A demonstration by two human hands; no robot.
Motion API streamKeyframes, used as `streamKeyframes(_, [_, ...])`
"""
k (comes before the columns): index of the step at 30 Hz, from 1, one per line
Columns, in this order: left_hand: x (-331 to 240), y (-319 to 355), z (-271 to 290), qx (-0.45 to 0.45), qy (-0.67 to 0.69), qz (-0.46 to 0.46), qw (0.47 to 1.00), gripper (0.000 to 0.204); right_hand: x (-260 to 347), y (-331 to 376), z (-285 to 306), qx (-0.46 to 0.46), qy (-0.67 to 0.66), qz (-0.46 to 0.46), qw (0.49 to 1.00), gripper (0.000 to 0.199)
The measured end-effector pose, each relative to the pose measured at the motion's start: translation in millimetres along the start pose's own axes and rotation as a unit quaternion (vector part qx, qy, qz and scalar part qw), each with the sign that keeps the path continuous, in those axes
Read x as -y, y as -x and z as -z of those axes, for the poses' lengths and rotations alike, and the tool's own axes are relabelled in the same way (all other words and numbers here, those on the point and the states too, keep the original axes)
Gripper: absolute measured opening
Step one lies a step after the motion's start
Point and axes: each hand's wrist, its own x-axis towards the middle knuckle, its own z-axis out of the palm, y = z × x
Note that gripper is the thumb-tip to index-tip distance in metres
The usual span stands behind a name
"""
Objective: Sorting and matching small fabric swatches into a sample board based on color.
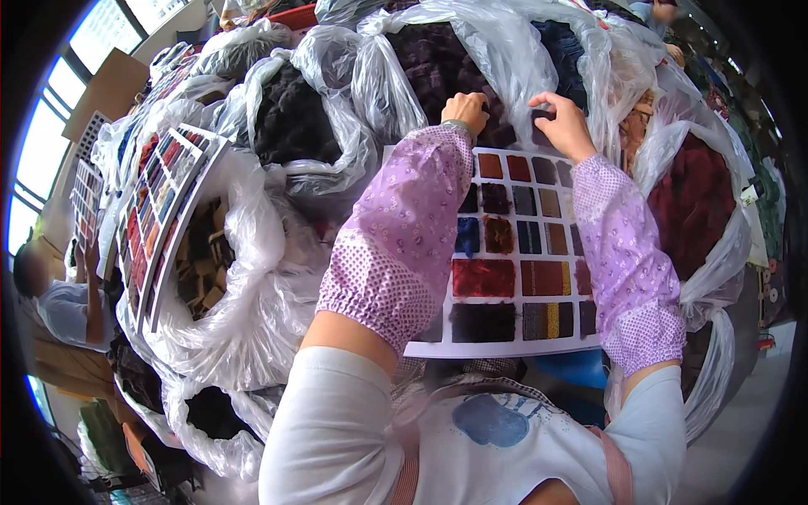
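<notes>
A white sample card [518, 282] with rows of fabric swatches in red, brown, blue, grey and black lies below my forearms. Past its far edge, my left hand [465, 113] is closed over a bag of dark fabric pieces [429, 63]. A small dark bit shows at its fingertips, too little to name. To its right, my right hand [562, 126] has thumb and forefinger curved and apart, with nothing seen between them. That hand hovers by the crumpled clear plastic [513, 71] between the dark bag and a bag of navy fabric [560, 63].
Clear plastic bags of fabric crowd around: black pieces [296, 118] at left, maroon pieces [692, 198] at right, brown pieces [202, 257] lower left. More swatch cards [172, 202] lean at left. Another person [71, 307] at far left holds a card.
</notes>
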Motion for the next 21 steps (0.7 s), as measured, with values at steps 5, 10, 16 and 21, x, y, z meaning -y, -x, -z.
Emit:
streamKeyframes(5, [17, 4, 8, -0.258, 0.057, -0.179, 0.948, 0.070, -16, 10, -16, 0.060, -0.209, -0.030, 0.976, 0.027])
streamKeyframes(10, [52, 130, 84, -0.103, 0.050, -0.030, 0.993, 0.036, 49, 34, -79, 0.197, -0.295, -0.099, 0.930, 0.021])
streamKeyframes(16, [90, 200, 19, -0.088, 0.055, 0.109, 0.989, 0.029, 50, 39, -135, 0.103, -0.150, -0.030, 0.983, 0.024])
streamKeyframes(21, [87, 206, 13, -0.164, 0.052, 0.109, 0.979, 0.018, 51, 40, -132, 0.206, -0.139, -0.016, 0.968, 0.023])
